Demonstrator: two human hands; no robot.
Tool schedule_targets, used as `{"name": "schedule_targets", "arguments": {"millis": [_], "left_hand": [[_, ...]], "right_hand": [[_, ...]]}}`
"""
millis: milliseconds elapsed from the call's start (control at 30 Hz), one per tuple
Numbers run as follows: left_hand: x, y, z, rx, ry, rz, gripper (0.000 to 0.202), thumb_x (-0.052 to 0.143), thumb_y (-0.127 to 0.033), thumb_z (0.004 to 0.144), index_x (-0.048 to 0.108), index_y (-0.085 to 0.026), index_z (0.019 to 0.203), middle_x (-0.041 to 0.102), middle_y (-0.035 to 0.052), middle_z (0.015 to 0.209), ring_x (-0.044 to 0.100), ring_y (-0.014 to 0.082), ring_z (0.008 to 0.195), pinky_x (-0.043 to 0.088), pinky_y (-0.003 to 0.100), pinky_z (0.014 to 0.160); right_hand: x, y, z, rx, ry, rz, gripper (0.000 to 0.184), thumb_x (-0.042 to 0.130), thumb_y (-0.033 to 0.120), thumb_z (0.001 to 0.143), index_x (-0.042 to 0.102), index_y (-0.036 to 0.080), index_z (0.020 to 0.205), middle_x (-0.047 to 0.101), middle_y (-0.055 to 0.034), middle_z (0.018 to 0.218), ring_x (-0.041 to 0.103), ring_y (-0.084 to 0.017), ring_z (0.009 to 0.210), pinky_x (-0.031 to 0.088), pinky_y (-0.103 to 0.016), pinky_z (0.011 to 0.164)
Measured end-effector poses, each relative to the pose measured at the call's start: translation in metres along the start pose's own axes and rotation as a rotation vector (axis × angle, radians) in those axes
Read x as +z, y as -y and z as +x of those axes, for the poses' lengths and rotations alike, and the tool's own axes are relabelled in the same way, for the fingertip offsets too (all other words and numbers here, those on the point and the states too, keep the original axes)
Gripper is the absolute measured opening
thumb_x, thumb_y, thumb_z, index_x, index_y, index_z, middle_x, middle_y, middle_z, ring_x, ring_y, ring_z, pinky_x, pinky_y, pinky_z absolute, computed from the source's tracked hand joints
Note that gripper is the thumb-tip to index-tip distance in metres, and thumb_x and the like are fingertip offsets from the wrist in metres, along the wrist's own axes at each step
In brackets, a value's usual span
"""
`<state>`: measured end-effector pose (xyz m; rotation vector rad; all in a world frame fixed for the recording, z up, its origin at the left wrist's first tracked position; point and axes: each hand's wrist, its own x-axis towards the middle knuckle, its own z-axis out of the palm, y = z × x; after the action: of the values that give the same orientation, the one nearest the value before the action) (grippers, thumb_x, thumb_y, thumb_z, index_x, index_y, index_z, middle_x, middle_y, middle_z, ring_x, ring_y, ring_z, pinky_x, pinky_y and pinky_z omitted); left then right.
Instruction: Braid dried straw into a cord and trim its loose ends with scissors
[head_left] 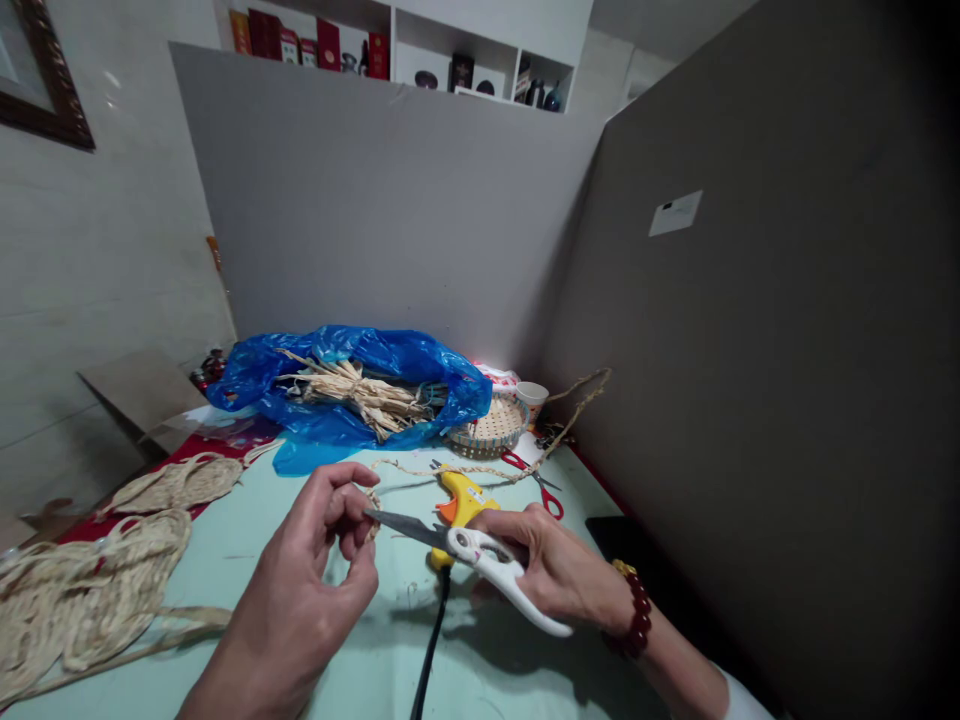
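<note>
1. The left hand [319, 570] has its grip pinching a thin, tan, braided straw cord [517, 476] between thumb and fingers; the cord trails past the glue gun and loops up on the right.
2. The right hand [559, 565] has its grip wrapped around white-handled metal scissors [463, 545]; their dark tip is at the left fingertips; how far the blades are spread I cannot tell.
3. A yellow plastic glue gun [466, 498] with an orange trigger lies on the pale green counter [247, 530]; red-handled scissors [553, 503] lie to its right.
4. Behind, a crumpled blue plastic bag [461, 385] holds a dry straw bundle [360, 390].
</note>
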<state>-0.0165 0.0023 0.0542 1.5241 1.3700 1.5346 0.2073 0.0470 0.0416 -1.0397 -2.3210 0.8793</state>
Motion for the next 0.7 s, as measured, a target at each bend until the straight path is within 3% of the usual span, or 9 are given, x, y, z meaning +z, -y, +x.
{"name": "schedule_targets", "arguments": {"millis": [133, 233, 300, 433, 567, 700], "left_hand": [[0.002, -0.004, -0.003, -0.039, 0.026, -0.028, 0.03, 0.057, -0.025, 0.075, 0.047, -0.025, 0.103, 0.048, -0.0066, 0.072, 0.051, 0.0128, 0.068, 0.042, 0.022, 0.068], [0.004, -0.006, -0.006, -0.075, 0.045, -0.09, 0.033, 0.061, -0.029, 0.075, 0.046, -0.026, 0.104, 0.051, -0.0064, 0.071, 0.053, 0.0141, 0.071, 0.043, 0.023, 0.074], [0.005, -0.002, -0.008, -0.128, 0.095, -0.168, 0.033, 0.063, -0.032, 0.076, 0.048, -0.026, 0.105, 0.053, -0.0059, 0.071, 0.054, 0.0145, 0.071, 0.043, 0.023, 0.071], [0.014, 0.014, -0.011, -0.247, 0.205, -0.316, 0.025, 0.065, -0.037, 0.077, 0.056, -0.025, 0.097, 0.059, -0.0019, 0.076, 0.058, 0.0162, 0.074, 0.046, 0.024, 0.068], [0.028, 0.025, -0.02, -0.266, 0.32, -0.324, 0.014, 0.069, -0.034, 0.073, 0.063, -0.022, 0.077, 0.059, -0.0011, 0.072, 0.058, 0.0164, 0.072, 0.047, 0.024, 0.068], [0.037, 0.027, -0.028, -0.274, 0.315, -0.241, 0.014, 0.069, -0.034, 0.073, 0.061, -0.023, 0.072, 0.056, -0.0021, 0.071, 0.054, 0.016, 0.071, 0.046, 0.023, 0.067]], "right_hand": [[0.0, -0.001, 0.002, -0.023, 0.019, 0.16, 0.029, 0.079, 0.038, 0.07, 0.064, 0.015, 0.08, 0.048, 0.0051, 0.065, 0.037, -0.008, 0.058, 0.029, -0.019, 0.051], [0.004, 0.0, 0.004, 0.007, -0.021, 0.454, 0.039, 0.082, 0.04, 0.065, 0.059, 0.017, 0.087, 0.052, 0.005, 0.064, 0.043, -0.008, 0.053, 0.034, -0.018, 0.047], [0.011, 0.002, 0.005, 0.058, -0.079, 0.684, 0.044, 0.078, 0.043, 0.07, 0.052, 0.019, 0.096, 0.057, 0.0047, 0.061, 0.05, -0.01, 0.047, 0.039, -0.019, 0.045], [0.032, 0.007, 0.011, 0.101, -0.213, 0.987, 0.043, 0.073, 0.042, 0.077, 0.045, 0.019, 0.099, 0.069, -0.0055, 0.076, 0.067, -0.017, 0.065, 0.052, -0.028, 0.06], [0.048, 0.007, 0.015, 0.133, -0.217, 1.123, 0.047, 0.082, 0.04, 0.066, 0.048, 0.018, 0.091, 0.063, 0.0008, 0.07, 0.063, -0.014, 0.06, 0.05, -0.026, 0.061], [0.048, 0.008, 0.014, 0.175, -0.263, 1.209, 0.049, 0.086, 0.031, 0.061, 0.05, 0.017, 0.091, 0.061, 0.0034, 0.066, 0.057, -0.01, 0.057, 0.044, -0.021, 0.059]]}}
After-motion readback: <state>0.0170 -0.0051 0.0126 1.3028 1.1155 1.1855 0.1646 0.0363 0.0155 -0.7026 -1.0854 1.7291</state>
